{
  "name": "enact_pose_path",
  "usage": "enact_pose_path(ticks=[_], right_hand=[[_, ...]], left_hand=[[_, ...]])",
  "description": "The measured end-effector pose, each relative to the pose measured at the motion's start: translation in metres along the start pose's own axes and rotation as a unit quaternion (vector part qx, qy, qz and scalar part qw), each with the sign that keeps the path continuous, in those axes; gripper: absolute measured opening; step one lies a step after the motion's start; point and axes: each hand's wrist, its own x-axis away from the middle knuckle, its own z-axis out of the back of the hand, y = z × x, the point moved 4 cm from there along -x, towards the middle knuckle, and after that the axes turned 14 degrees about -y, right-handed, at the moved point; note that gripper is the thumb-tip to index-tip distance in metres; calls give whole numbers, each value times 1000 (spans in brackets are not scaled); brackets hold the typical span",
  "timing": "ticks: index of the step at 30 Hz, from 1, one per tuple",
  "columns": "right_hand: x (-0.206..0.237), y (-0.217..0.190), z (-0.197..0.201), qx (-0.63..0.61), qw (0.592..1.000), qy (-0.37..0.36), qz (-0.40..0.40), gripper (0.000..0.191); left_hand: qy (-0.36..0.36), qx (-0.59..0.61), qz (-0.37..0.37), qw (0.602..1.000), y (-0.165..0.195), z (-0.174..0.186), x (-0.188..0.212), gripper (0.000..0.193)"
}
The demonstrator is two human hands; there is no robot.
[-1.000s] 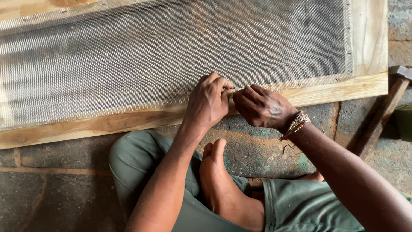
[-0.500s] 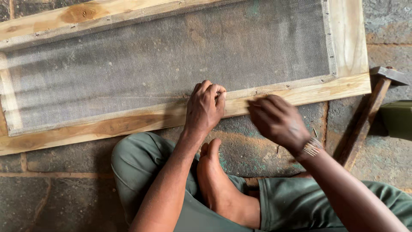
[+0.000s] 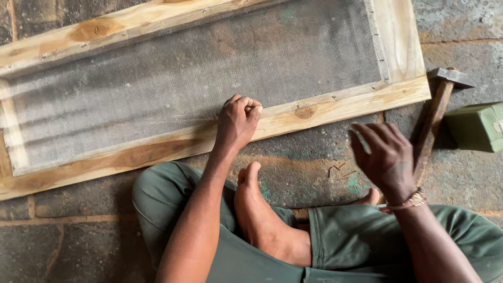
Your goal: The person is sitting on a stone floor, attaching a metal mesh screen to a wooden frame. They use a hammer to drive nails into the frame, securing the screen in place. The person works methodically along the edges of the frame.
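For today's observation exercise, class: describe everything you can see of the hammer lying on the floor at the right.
The hammer lies flat on the stone floor, right of the wooden frame's corner. Its grey metal head points away from the person; the worn, brownish wooden handle runs down towards them, slightly slanted. The right hand hovers over the handle's lower end, hiding it; whether they touch cannot be told. A green box sits just right of it.

Floor (image 3: 309, 157) bare between frame (image 3: 340, 107) and knees, few nails (image 3: 338, 170) there. Right side blocked: hammer (image 3: 432, 123), green box (image 3: 474, 126) beside frame's corner.
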Motion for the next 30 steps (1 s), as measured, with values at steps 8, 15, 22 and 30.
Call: enact_pose_path(ticks=[8,15,22,30], right_hand=[[12,26,-10,-18,999,11,-44,17],[48,111,-34,99,944,-46,-312,43],[74,180,-59,60,907,-92,-406,57],[67,188,-41,-72,860,-106,-493,33]], left_hand=[[64,-110,-109,986,6,-9,9,11],[135,-120,-151,972,11,-12,19,8],[191,-151,-189,951,9,-17,24,10],[212,-172,-210,939,5,-23,22,12]])
